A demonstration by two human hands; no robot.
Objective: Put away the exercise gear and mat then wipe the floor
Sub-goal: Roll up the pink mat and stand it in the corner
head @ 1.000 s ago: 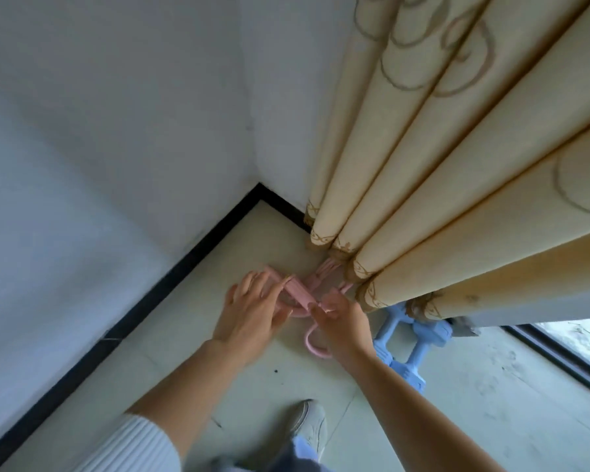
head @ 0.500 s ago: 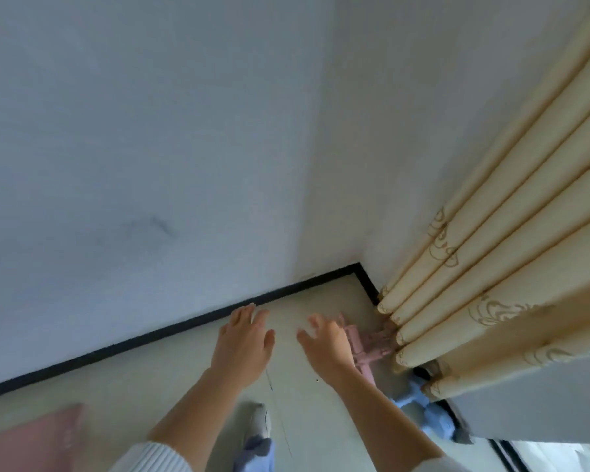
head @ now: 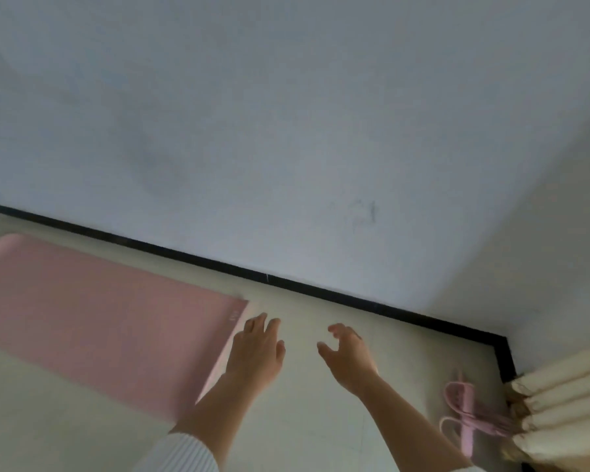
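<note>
As left hand (head: 256, 352) hovers, fingers (head: 264, 327) just beside pink mat (head: 99, 318).

One pink mat (head: 99, 321), one pink resistance band (head: 464, 415), one curtain (head: 566, 400), two hands (head: 256, 352) (head: 349, 359)

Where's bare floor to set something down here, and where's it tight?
Bare floor runs from the mat to the pink band, bounded by the black baseboard; the left hand and right hand are over it. A thinner strip lies between mat and baseboard. Tight: the corner by the curtain, where the band lies.
</note>
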